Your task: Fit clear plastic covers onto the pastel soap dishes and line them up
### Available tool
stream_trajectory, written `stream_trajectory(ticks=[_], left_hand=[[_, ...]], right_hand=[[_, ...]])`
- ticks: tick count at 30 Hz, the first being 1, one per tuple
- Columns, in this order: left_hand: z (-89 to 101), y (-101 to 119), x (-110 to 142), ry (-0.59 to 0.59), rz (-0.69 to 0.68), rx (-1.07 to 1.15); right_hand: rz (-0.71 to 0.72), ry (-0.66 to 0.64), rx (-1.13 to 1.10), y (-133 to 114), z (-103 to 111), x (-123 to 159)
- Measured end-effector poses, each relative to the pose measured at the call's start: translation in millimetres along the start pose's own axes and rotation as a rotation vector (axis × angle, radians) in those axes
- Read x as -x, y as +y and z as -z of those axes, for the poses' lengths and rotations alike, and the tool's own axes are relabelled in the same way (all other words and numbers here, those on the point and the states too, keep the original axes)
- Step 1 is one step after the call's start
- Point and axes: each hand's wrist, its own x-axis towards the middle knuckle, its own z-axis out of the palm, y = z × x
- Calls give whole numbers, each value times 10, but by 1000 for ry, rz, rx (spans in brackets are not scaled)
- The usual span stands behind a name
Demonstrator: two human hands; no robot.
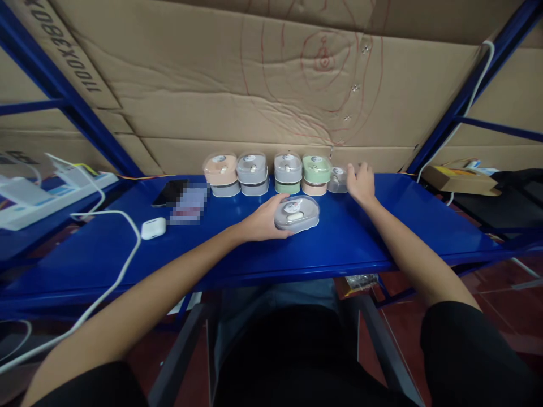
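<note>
Where the blue steel desk [382, 237] meets the cardboard backing [212, 85], we list four two-high stacks of lidded plastic containers in a row near the far edge. From left to right, we record a peach-on-grey stack [221, 172], a grey-on-grey stack [253, 172], a grey-on-green stack [287, 172] and a green-on-peach stack [315, 174]. Each top lid is clear, with a small white label and a pale latch.

Item five: a single grey oval container [297, 215] with a clear lid lies on the near side of the row, in front of the two right-hand stacks. Our left hand [263, 220] rests against it, palm down, its fingers curved around the container's left side; we cannot tell how firmly. Item six: a small clear-topped container [338, 180] stands unstacked at the right end of the row. Our right hand [361, 183] lies open just beside it, fingers spread; we cannot tell whether they touch it. The hands are well apart.

By our count, eight containers stand paired and two lie single. Also listed, at left: a black phone [169, 192], a blurred packet [189, 203], a white earbud case [153, 228], a white cable [123, 226] and a white power strip [55, 198].
</note>
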Motion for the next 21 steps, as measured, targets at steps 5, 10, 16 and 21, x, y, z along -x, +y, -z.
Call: stream_trajectory(ticks=[5, 10, 16, 21], left_hand=[[-72, -97, -170, -18, -32, 185], [-80, -163, -76, -35, -70, 317], [94, -173, 65, -26, -82, 189], [169, -106, 88, -66, -110, 28]], right_hand=[[567, -183, -70, -372, 265, 441], [931, -738, -102, -756, 163, 970], [826, -609, -166, -592, 279, 860], [550, -641, 53, -224, 484, 471]])
